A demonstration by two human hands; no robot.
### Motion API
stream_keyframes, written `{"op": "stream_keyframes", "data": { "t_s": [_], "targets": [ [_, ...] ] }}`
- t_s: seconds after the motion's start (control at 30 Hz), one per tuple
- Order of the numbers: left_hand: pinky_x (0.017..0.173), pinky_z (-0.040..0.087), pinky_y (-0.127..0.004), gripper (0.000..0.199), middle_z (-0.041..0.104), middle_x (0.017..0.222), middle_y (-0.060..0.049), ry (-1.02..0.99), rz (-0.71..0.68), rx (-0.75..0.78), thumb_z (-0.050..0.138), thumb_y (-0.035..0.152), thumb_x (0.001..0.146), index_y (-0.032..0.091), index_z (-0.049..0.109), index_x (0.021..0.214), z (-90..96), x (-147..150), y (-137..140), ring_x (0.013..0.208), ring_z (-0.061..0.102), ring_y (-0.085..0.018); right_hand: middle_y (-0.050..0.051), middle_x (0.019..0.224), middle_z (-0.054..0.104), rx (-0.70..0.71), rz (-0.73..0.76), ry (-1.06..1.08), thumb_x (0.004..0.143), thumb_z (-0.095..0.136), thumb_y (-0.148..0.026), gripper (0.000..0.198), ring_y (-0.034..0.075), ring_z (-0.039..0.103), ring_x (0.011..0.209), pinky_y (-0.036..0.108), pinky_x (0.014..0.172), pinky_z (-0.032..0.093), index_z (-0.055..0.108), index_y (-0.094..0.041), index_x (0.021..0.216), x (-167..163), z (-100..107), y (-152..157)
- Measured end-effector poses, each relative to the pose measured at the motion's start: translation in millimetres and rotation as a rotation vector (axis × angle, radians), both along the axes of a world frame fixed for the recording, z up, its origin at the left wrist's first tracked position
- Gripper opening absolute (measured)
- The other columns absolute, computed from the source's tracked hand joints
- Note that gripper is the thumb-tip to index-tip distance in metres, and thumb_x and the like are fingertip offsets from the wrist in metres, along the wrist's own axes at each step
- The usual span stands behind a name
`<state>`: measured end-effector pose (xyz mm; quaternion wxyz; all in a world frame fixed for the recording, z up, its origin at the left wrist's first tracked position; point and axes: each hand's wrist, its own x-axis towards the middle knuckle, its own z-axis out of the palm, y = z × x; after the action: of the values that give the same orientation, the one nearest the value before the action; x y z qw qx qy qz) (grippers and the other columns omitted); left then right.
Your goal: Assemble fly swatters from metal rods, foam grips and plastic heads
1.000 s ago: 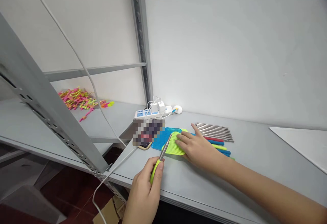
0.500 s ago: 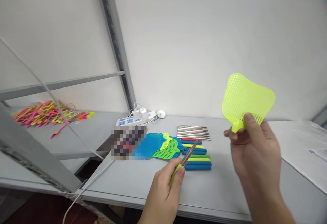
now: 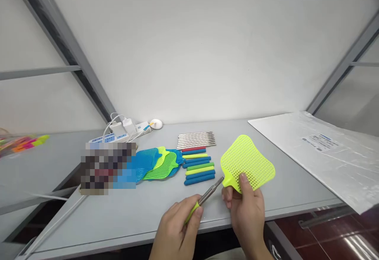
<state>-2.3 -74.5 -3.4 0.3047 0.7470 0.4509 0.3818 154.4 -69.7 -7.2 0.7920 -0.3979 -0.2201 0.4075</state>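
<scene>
My left hand [image 3: 179,226] is closed round the yellow-green grip of a telescopic metal rod [image 3: 211,191], which points up and to the right. Between thumb and fingers, my right hand [image 3: 247,208] pinches a yellow perforated fly swatter head [image 3: 247,161]. The rod's tip is right by the socket at the head's narrow end; whether they touch I cannot tell. Beyond my left hand lie a row of coloured handle grips [image 3: 199,168] and a bundle of metal rods [image 3: 197,139]. Left of these is a pile of blue, yellow and green swatter heads [image 3: 161,167].
A white power strip [image 3: 102,138] with plugs and cables stands at the back left, beside a blurred-out item [image 3: 100,169]. A white wrapped sheet [image 3: 314,145] covers the right side of the grey table [image 3: 124,216]. Metal shelf posts [image 3: 89,82] rise at both sides.
My right hand has brought the yellow swatter head down and left to the rod's tip. My view has turned right, bringing more of the white sheet into sight.
</scene>
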Motion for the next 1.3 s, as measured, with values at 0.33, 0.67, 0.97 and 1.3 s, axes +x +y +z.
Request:
{"op": "stream_keyframes", "data": {
  "t_s": [0.33,0.67,0.97,1.3],
  "targets": [
    [0.078,0.054,-0.025,0.028,0.073,0.098,-0.003,0.166,-0.106,0.098,0.047,0.031,0.100,0.026,0.066,0.120,1.0,-5,3,0.086,0.067,-0.017,-0.005,0.050,0.050,0.001,-0.049,-0.008,0.091,0.060,-0.048,0.032,0.011,0.048,0.044,0.024,0.045,0.038,0.052,-0.021,0.077,6,-6,-3],
    [0.076,0.055,-0.029,0.029,0.073,0.093,-0.003,0.255,-0.061,0.163,0.048,0.031,0.100,0.027,0.067,0.120,4.0,-8,3,0.082,0.069,-0.018,-0.006,0.053,0.047,0.001,-0.053,-0.074,0.090,0.062,-0.046,0.030,0.011,0.046,0.045,0.026,0.046,0.037,0.051,-0.021,0.078,7,-14,0],
    [0.076,0.055,-0.032,0.027,0.073,0.091,-0.003,0.326,-0.037,0.274,0.049,0.031,0.099,0.028,0.065,0.121,1.1,-16,0,0.082,0.070,-0.020,-0.005,0.053,0.045,-0.034,-0.028,-0.137,0.089,0.065,-0.042,0.032,0.011,0.045,0.048,0.026,0.046,0.036,0.050,-0.021,0.070,8,-22,1],
    [0.069,0.051,-0.033,0.022,0.073,0.085,-0.002,0.375,-0.072,0.367,0.045,0.021,0.099,0.022,0.064,0.110,15.2,-15,7,0.070,0.066,-0.019,-0.012,0.046,0.034,-0.033,0.106,-0.136,0.090,0.066,-0.038,0.035,0.006,0.031,0.039,0.022,0.042,0.031,0.042,-0.022,0.070,14,-16,0]
  ]
}}
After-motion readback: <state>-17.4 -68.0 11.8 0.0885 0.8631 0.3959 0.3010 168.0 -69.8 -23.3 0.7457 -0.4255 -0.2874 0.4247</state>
